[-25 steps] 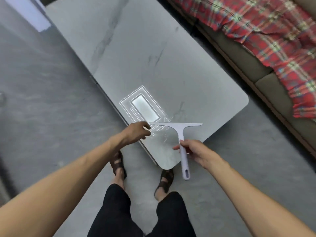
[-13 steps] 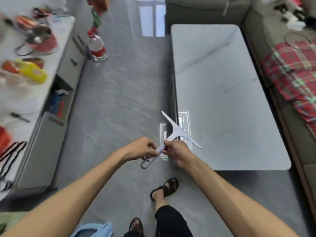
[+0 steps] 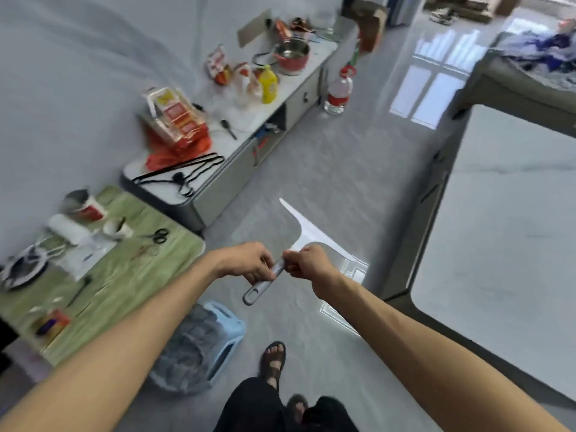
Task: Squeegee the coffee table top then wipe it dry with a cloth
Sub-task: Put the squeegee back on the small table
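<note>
A white squeegee (image 3: 307, 229) with a grey handle hangs in the air over the floor, its blade pointing up and away from me. My left hand (image 3: 246, 261) grips the handle's middle and my right hand (image 3: 307, 261) pinches the handle just above it, near the blade. The grey marble coffee table top (image 3: 505, 232) lies to the right, apart from the squeegee. I see no cloth that I can pick out.
A low green table (image 3: 131, 269) with scissors, a roll and cups stands at the left. Behind it runs a white cabinet (image 3: 237, 151) with a pot, bottles and bags. A blue stool (image 3: 205, 341) is by my feet. A water bottle (image 3: 338, 93) stands on the floor.
My view has swung left, away from the coffee table toward the green table and cabinet. The squeegee came off the table top, and both hands now hold its handle.
</note>
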The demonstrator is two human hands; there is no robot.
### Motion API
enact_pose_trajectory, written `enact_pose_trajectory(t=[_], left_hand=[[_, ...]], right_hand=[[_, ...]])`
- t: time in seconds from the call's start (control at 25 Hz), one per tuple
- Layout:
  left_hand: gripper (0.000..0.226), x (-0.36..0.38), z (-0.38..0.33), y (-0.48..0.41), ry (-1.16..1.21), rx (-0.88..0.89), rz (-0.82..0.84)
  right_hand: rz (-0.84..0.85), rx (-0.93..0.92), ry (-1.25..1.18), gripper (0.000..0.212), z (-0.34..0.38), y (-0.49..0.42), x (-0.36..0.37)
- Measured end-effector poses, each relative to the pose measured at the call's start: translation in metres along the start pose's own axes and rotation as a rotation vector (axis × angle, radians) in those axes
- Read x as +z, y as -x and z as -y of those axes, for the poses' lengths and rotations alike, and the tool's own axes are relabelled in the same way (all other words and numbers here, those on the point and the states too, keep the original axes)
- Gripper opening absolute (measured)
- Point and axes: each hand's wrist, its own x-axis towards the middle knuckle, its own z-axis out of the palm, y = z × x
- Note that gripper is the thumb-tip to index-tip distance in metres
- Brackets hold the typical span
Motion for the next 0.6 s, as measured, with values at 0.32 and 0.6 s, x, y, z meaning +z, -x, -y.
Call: enact_pose_trajectory(t=[0.32,0.6], left_hand=[[0.018,0.043,0.125,0.139,0.111,-0.152,-0.172],[0.022,0.034,0.236,0.2,0.132,-0.215,-0.237]], right_hand=[[0.222,0.07,0.058,0.026,-0.068,0.053,0.131],[0.308,0.123,0.116,0.028,-0.107,0.062,0.242]])
